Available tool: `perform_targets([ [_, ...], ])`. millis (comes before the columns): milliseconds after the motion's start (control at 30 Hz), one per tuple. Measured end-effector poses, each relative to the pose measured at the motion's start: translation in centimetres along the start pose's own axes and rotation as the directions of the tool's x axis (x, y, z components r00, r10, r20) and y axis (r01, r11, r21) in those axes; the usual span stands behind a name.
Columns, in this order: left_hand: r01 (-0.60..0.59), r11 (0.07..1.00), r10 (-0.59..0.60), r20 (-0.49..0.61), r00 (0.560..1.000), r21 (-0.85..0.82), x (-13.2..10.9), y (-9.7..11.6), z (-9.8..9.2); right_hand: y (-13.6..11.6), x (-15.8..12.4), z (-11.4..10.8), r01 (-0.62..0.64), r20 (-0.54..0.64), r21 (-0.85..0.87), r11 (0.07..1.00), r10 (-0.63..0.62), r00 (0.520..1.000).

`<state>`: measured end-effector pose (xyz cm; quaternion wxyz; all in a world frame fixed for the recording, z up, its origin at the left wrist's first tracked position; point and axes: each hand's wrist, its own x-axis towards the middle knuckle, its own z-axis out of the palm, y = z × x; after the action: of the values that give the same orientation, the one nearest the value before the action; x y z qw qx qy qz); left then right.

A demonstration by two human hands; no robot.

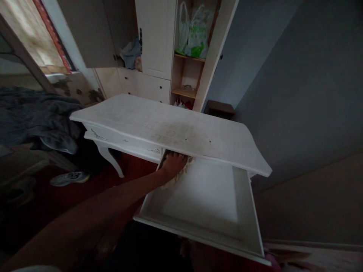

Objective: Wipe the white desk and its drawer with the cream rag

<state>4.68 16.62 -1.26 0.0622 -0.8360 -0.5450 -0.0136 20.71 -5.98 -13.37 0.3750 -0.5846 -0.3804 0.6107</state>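
My left hand (175, 164) reaches into the pulled-out drawer (241, 211) of a white desk (127, 113). Its fingers are closed over a crumpled beige cloth (181, 174), pressed down at the drawer's back left corner. Part of the cloth hangs out below my palm and along the left inner wall. The drawer's pale bottom shows bare, with greyish dirt along its edges. A brown-grey stain marks the desktop just above my hand. My right hand cannot be made out; a small pinkish patch at the drawer's front right corner is too dim to name.
Behind the desk stands a white wardrobe (157, 49) with an open door and shelves holding plastic bags (197, 36). Dark clothes (36, 117) are heaped at left. A shoe (70, 178) lies on the red floor. A grey-blue wall (306, 94) rises at right.
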Motion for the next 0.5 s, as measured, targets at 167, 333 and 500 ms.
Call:
perform_targets([
  [167,0.007,0.994,-0.015,0.067,0.998,0.108,1.4,0.9,0.2,-0.1,-0.1,-0.2,-0.009,-0.011,-0.037,0.999,0.009,1.0],
  [333,0.018,0.998,-0.029,0.17,0.985,0.064,1.2,0.7,-1.2,0.0,-0.2,-0.5,-0.017,-0.012,-0.077,0.997,0.016,1.0],
  [500,0.136,0.99,-0.122,0.225,0.967,-0.045,0.6,0.0,-1.4,0.4,-0.1,-0.5,-0.011,-0.004,-0.104,0.995,0.01,1.0],
])
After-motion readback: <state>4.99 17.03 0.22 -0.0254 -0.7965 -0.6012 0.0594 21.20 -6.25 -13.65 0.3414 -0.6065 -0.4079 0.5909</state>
